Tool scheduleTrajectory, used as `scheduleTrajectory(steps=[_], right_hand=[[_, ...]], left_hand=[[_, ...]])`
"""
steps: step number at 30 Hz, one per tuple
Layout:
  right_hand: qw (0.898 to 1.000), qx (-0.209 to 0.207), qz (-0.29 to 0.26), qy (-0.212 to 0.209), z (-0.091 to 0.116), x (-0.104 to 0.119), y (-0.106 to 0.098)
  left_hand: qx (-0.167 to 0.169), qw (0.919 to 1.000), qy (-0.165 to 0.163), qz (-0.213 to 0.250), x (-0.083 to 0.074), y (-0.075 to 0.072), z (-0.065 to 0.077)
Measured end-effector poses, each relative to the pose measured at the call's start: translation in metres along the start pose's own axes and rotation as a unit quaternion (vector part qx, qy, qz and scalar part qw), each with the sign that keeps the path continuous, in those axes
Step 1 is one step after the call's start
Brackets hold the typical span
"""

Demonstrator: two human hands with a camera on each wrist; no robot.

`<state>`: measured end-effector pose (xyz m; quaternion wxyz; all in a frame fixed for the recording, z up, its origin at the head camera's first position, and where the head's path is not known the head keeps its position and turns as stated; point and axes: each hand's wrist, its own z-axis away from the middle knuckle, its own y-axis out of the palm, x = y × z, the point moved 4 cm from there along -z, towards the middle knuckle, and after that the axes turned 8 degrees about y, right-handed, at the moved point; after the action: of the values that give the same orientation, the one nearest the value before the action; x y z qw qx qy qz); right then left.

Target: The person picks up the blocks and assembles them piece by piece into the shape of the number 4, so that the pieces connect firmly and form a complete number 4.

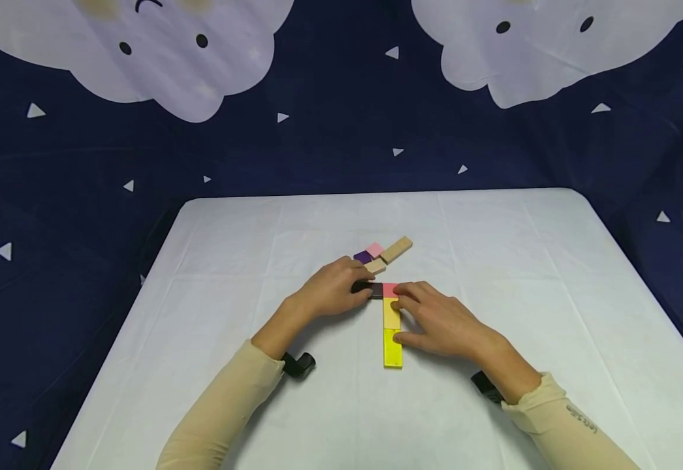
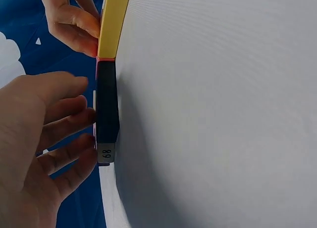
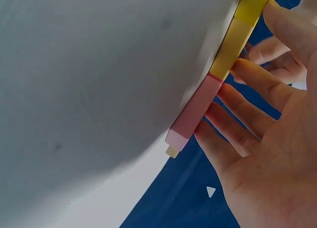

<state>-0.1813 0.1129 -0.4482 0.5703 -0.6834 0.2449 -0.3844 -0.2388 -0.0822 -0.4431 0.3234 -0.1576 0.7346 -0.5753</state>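
A black block (image 1: 376, 292) lies at the left of a pink block (image 1: 390, 290), making a corner. From the pink block, a pale yellow block (image 1: 391, 314) and a bright yellow block (image 1: 392, 352) run in line toward the person. My left hand (image 1: 338, 286) rests over the black block, partly hiding it; the left wrist view shows loosely extended fingers at its upper side. My right hand (image 1: 444, 321) touches the row from the right, fingertips at the pink and pale yellow blocks and thumb by the bright yellow one. In the right wrist view its fingers are fairly straight.
Just beyond the left hand lie a purple block (image 1: 362, 257), another pink block (image 1: 375, 249), a short wooden block (image 1: 375, 266) and a longer wooden block (image 1: 397, 249). Everything sits on a white-covered table (image 1: 494, 248) before a dark blue cloth (image 1: 341, 150).
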Motion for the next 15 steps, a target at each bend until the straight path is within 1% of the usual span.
scheduleTrajectory(steps=[3, 6, 10, 15], right_hand=[[1.0, 0.0, 0.0, -0.001, 0.0, 0.0, 0.0], [1.0, -0.001, 0.002, -0.002, 0.0, 0.0, 0.001], [1.0, -0.001, 0.004, -0.003, 0.0, 0.0, 0.0], [1.0, 0.003, 0.001, 0.001, 0.0, 0.001, 0.0]], left_hand=[[-0.02, 0.9998, -0.004, 0.007, 0.001, -0.002, -0.003], [-0.033, 0.9994, -0.002, -0.012, 0.001, -0.002, -0.008], [-0.043, 0.998, -0.003, -0.045, 0.002, -0.002, -0.014], [-0.05, 0.9971, -0.014, -0.054, 0.004, -0.003, -0.018]])
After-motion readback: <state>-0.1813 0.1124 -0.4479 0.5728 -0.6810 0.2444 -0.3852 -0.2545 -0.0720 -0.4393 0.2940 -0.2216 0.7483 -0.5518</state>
